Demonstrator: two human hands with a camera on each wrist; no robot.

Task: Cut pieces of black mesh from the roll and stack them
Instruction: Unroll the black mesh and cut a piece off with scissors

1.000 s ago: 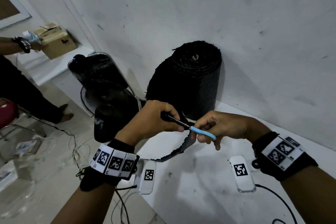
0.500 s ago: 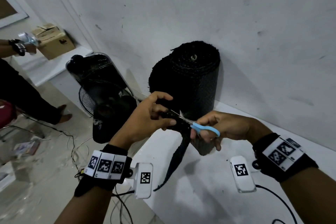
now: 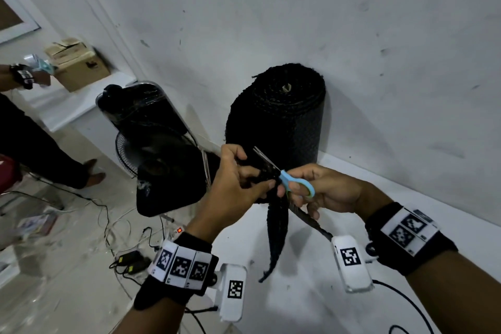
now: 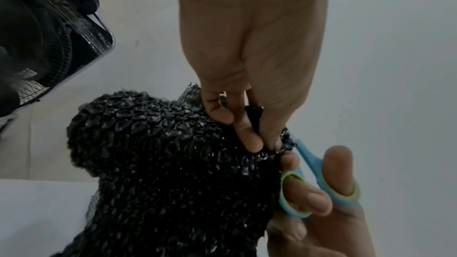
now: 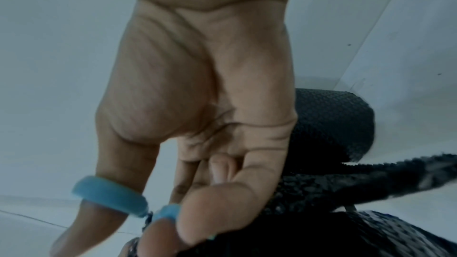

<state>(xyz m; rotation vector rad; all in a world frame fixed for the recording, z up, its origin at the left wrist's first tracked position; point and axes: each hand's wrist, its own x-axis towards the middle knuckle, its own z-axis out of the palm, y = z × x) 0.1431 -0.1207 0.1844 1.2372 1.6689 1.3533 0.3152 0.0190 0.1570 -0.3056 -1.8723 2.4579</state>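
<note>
Upright against the white wall, the roll of black mesh [image 3: 282,114] stands on the white table [image 3: 325,293], its loose end drawn forward to the hands. Thumb and fingers of the left hand [image 3: 238,179] pinch that mesh end [image 4: 173,173], while the right hand [image 3: 328,192] grips the blue-handled scissors [image 3: 294,183], blades parted and pointing up-left, and a narrow mesh strip [image 3: 276,238] dangles below them.

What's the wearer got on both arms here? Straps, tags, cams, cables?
Both forearms are bare, without sleeves. Each wrist carries a wide black strap: the left strap has a white band of three square black-and-white fiducial tags, the right strap a white tag panel. A white camera pod with one tag hangs under each wrist, trailing black cables.
</note>
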